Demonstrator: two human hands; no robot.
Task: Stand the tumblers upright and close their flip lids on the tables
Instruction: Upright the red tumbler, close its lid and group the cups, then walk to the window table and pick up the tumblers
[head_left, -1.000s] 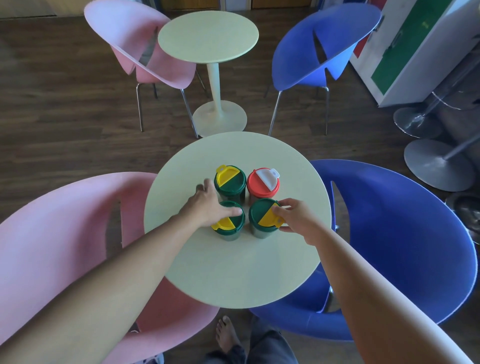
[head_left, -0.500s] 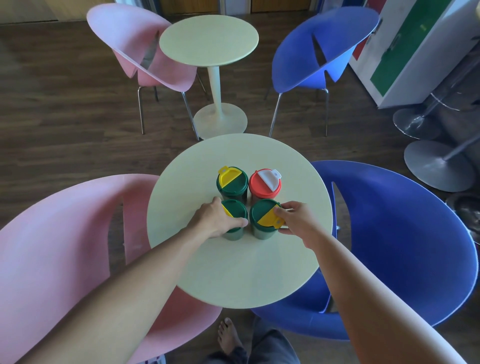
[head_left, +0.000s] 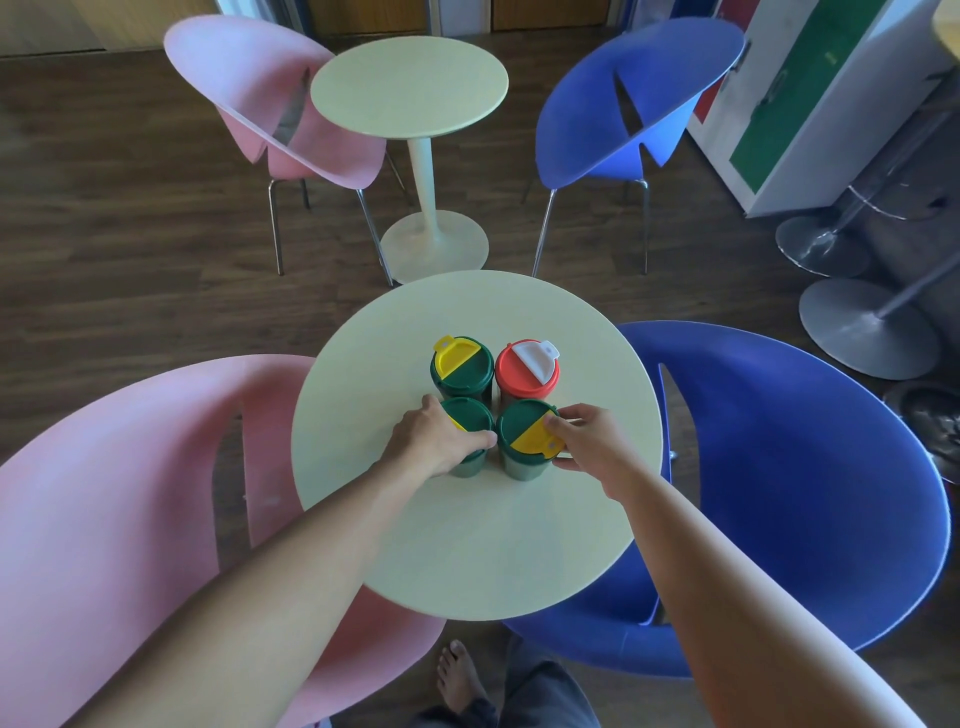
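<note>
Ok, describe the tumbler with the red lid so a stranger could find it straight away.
Start at the near round table, where four tumblers stand in a square. It is the far right one. It alone has a red lid with a white flap; the others are green and yellow.

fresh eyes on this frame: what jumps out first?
Four upright tumblers packed in a square at the middle of the near round table: three with green lids and yellow flaps, and one red-lidded tumbler at back right. The left hand wraps the front-left tumbler, while the right hand pinches the yellow flap of the front-right tumbler. Pink and blue chairs flank the table.
</note>
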